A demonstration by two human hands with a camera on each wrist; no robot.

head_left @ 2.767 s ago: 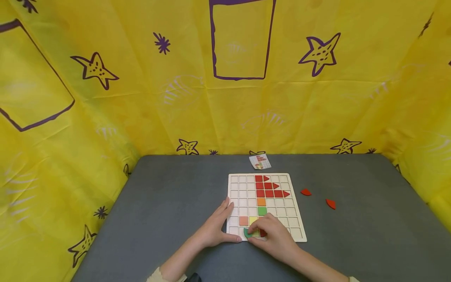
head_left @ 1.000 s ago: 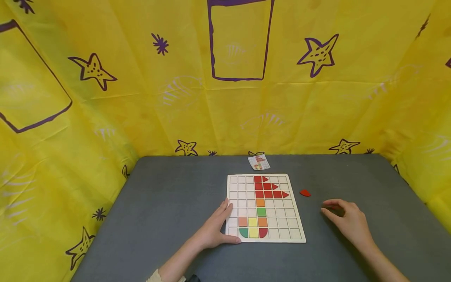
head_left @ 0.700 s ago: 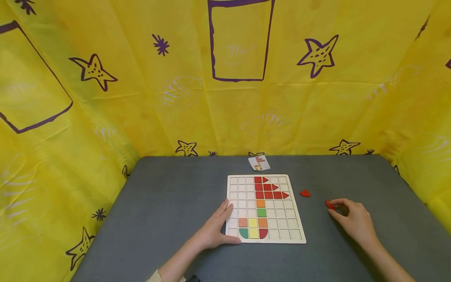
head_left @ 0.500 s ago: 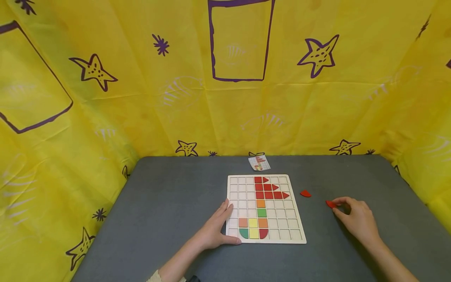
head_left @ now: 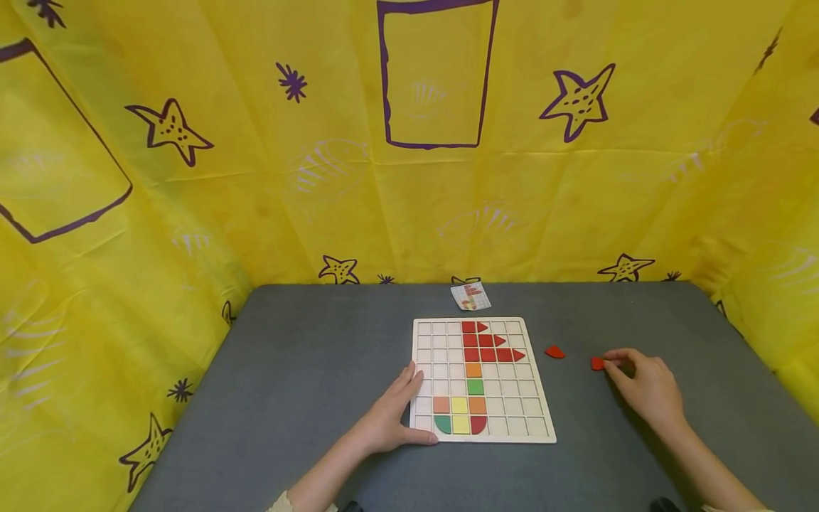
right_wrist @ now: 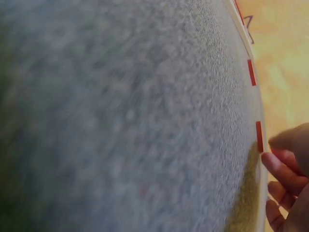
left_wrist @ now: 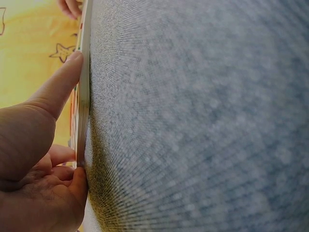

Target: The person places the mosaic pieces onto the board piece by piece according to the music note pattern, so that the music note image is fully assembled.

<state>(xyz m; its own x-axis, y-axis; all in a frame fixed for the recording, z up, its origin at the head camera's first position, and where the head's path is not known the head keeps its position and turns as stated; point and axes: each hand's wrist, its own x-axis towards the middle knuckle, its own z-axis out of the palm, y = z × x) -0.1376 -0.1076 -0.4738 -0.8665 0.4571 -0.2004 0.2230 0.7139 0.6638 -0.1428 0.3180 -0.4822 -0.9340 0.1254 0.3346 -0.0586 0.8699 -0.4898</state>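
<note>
My right hand [head_left: 646,387] pinches the right end of a red quarter-circle tile [head_left: 597,363] between thumb and index finger. Low along the table, the right wrist view shows that tile [right_wrist: 259,137] edge-on at the fingertips. A second red quarter-circle tile [head_left: 554,351] lies to its left. My left hand [head_left: 390,416] rests against the near left corner of a pale wooden grid board [head_left: 512,387]. Its thumb lies at the near edge and its fingers reach along the left side; the left wrist view shows the thumb [left_wrist: 55,87] straight against the board's rim [left_wrist: 83,104].
Seated in the grid are red squares and triangles [head_left: 488,355], an orange square [head_left: 473,370], green, yellow and salmon pieces, and rounded green and dark red corners. A small printed card [head_left: 470,296] lies behind the board on the grey table [head_left: 320,355]. Yellow patterned cloth [head_left: 435,213] surrounds the table.
My right hand has left the board, where the green quarter-circle now sits in the bottom row. It has taken hold of the farther red tile and turned it slightly. The left hand stays put.
</note>
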